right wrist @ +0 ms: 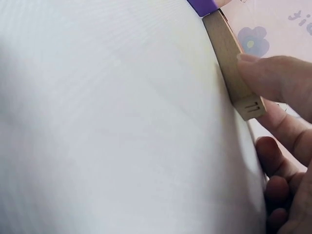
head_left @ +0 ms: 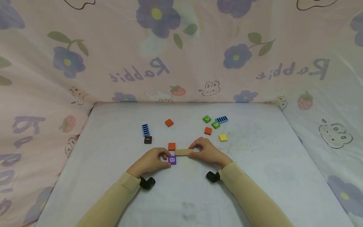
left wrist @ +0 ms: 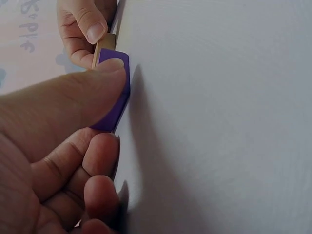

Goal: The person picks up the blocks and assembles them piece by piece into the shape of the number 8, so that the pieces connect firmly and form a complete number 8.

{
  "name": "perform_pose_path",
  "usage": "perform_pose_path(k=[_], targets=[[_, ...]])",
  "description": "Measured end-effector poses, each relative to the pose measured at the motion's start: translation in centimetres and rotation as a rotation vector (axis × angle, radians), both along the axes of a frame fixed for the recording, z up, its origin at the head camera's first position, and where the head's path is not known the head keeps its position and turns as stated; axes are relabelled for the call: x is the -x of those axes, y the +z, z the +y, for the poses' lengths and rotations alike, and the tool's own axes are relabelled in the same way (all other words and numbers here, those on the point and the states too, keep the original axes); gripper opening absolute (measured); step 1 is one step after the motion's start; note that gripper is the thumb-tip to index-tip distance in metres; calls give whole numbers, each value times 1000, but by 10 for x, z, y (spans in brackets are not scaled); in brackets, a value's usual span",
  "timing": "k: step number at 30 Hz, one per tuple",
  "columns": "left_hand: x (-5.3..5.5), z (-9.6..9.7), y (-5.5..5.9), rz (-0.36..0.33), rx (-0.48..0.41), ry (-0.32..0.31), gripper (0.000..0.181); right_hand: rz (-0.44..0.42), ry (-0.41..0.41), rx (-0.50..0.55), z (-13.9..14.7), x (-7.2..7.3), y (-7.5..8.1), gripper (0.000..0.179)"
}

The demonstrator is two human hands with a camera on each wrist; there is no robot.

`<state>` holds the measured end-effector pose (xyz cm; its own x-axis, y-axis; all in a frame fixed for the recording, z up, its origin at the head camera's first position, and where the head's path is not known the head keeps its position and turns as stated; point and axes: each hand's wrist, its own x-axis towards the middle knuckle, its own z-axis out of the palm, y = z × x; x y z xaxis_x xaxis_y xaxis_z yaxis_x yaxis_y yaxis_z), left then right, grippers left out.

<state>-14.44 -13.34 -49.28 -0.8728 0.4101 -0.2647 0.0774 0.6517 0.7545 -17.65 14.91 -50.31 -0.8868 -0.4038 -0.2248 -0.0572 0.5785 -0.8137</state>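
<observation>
The right hand (head_left: 209, 152) pinched a wooden block (head_left: 182, 153). Its length ran toward the left hand (head_left: 150, 161), pinching a purple tile (head_left: 172, 160).

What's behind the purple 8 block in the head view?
Just beyond the purple 8 block lies an orange tile, with the wooden block behind on the right. Anything under the purple 8 block is covered and can't be seen.
</observation>
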Motion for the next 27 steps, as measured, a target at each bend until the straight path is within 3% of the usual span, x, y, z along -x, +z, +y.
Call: perform_pose_path(k=[8, 18, 27], targets=[[0, -3, 1, -5, -14, -4, 29, 12, 12, -9, -1, 2, 0, 26], [-3, -1, -1, -30, -18, 2, 29, -41, -6, -9, 3, 0, -6, 30], [-2, -2, 1, -1, -19, 4, 28, -32, -17, -8, 1, 0, -3, 32]])
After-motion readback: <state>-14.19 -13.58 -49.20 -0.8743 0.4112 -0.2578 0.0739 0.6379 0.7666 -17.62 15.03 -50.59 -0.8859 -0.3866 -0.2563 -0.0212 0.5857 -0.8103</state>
